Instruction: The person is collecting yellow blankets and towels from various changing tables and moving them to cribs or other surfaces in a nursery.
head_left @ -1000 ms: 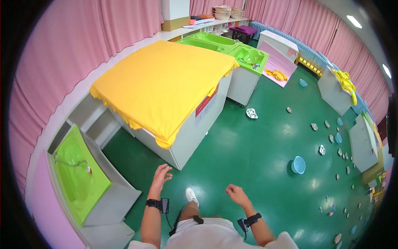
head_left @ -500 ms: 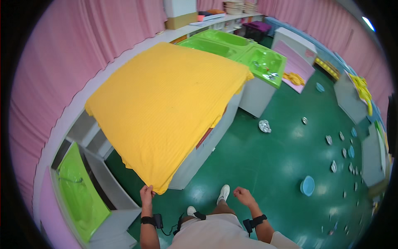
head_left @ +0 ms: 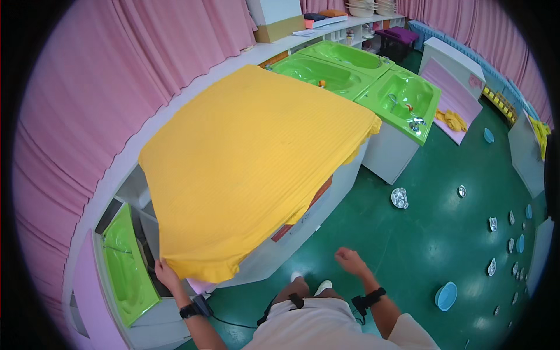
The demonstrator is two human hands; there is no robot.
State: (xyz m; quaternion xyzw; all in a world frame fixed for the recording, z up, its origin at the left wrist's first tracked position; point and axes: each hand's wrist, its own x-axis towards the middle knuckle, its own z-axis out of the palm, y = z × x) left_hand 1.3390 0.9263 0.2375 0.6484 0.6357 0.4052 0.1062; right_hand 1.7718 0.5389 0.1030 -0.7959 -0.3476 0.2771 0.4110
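A yellow ribbed cloth (head_left: pixel 256 157) lies spread over the top of a large light-grey unit (head_left: pixel 315 233), its near edge hanging loosely. My left hand (head_left: pixel 167 274) pinches the cloth's near left corner. Away to the right, my right hand (head_left: pixel 352 261) hangs over the green floor with its fingers curled in, touching nothing I can see; the inside of that hand is hidden. A dark strap with a small box sits on each wrist.
Green basins (head_left: pixel 402 96) adjoin the unit's far end. Another green basin (head_left: pixel 125 262) leans at the left, beside a pink panel (head_left: pixel 96 280). Metal dishes (head_left: pixel 399 198) and blue bowls (head_left: pixel 446 296) lie on the floor at right. Pink curtains (head_left: pixel 76 116) line the wall.
My left hand has moved left with the cloth corner, so the near edge now lies wider across the unit. My right hand is a little higher. The view has shifted.
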